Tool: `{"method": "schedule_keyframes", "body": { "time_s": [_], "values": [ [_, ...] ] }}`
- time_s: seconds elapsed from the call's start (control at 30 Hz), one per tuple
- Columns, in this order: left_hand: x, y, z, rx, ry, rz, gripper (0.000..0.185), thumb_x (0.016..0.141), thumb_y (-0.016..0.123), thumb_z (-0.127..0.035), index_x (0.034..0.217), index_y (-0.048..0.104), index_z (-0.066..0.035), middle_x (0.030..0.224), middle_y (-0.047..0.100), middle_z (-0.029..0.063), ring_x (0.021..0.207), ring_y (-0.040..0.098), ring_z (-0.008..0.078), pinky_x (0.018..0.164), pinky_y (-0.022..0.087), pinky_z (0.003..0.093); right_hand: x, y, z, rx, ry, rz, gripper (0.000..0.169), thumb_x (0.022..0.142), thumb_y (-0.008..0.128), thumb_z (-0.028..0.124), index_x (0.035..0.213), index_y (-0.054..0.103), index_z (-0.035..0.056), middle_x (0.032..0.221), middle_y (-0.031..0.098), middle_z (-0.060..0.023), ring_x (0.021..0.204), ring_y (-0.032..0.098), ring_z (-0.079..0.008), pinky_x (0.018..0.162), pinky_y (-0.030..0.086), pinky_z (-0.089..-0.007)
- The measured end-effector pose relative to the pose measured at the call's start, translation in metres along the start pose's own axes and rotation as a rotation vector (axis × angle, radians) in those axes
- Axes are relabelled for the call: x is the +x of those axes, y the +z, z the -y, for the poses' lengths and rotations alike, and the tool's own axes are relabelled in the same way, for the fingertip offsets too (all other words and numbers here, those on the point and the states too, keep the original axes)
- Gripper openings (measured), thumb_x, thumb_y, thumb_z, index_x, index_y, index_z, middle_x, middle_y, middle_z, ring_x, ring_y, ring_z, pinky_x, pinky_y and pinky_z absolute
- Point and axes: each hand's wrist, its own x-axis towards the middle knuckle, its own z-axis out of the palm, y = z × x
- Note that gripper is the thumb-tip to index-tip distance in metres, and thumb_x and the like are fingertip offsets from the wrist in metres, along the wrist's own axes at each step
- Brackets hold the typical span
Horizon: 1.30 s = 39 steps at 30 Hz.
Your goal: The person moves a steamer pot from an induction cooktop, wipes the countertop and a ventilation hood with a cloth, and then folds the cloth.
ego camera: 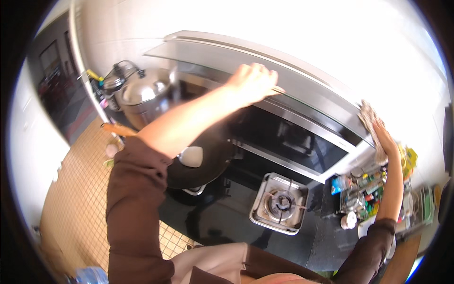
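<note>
My left hand reaches up to the front edge of the glass panel of a range hood and lies on that edge with curled fingers. At the hood's right end, my right hand presses a crumpled, greyish-brown cloth against the side of the hood. Part of the cloth hangs down beside the wrist. Beneath my left forearm is a dark wok with a metal spatula in it; the spatula's wooden handle sticks out to the left.
A lidded steel pot stands at the back left. On the black cooktop is a gas burner with a metal drip tray. Jars, bottles and packets crowd the right side, near a white-lidded jar. A doorway opens at the left.
</note>
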Motion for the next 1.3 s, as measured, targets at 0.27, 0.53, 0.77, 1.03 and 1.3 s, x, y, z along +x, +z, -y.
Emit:
{"method": "schedule_keyframes", "body": {
  "time_s": [0.27,0.53,0.77,1.03,1.3],
  "values": [
    [-0.007,-0.015,0.016,-0.252,-0.021,0.121,0.038,0.075,0.06,-0.043,0.074,0.053,-0.005,0.064,0.057,0.0083,0.067,0.061,0.0205,0.05,0.05,0.0307,0.002,0.022,0.092,0.005,-0.198,0.11,0.052,0.092,0.03,0.032,0.133,0.028,-0.0016,0.141,0.022,-0.0152,0.132,0.017,-0.0234,0.107,0.011,-0.0297],
    [-0.11,0.001,0.164,-0.32,0.017,-0.001,0.033,0.077,0.06,-0.027,0.108,0.054,-0.016,0.093,0.059,0.005,0.093,0.056,0.0209,0.084,0.042,0.0383,0.018,0.067,0.279,-0.126,-0.387,0.172,0.052,0.093,0.026,0.034,0.132,0.03,0.0003,0.141,0.021,-0.0158,0.132,0.016,-0.0251,0.108,0.011,-0.0329],
    [-0.196,-0.02,0.265,-0.325,-0.459,0.01,0.057,0.077,0.061,-0.016,0.129,0.038,-0.015,0.128,0.042,0.0124,0.117,0.043,0.0286,0.095,0.037,0.0378,0.029,0.138,0.542,-0.076,-0.657,0.25,0.056,0.092,0.023,0.044,0.136,0.026,0.0099,0.143,0.017,-0.0122,0.133,0.012,-0.0257,0.108,0.01,-0.0386],
    [-0.199,-0.017,0.279,-0.535,-0.559,-0.056,0.084,0.056,0.048,0.018,0.133,0.03,-0.011,0.133,0.033,0.0178,0.125,0.03,0.0334,0.101,0.03,0.0373,0.075,0.206,0.666,-0.274,-1.079,0.098,0.04,0.087,0.032,0.019,0.123,0.046,0.0092,0.135,0.037,-0.0077,0.125,0.034,-0.0236,0.107,0.02,-0.0379],
    [-0.199,-0.018,0.276,-0.407,-0.474,-0.168,0.075,0.063,0.059,0.009,0.131,0.034,-0.009,0.135,0.033,0.0146,0.125,0.031,0.0306,0.101,0.028,0.0362,0.048,0.181,0.609,0.049,-0.916,0.084,0.045,0.09,0.027,0.028,0.124,0.045,0.0047,0.136,0.033,-0.0133,0.127,0.028,-0.0275,0.106,0.022,-0.0352]
  ]
}}
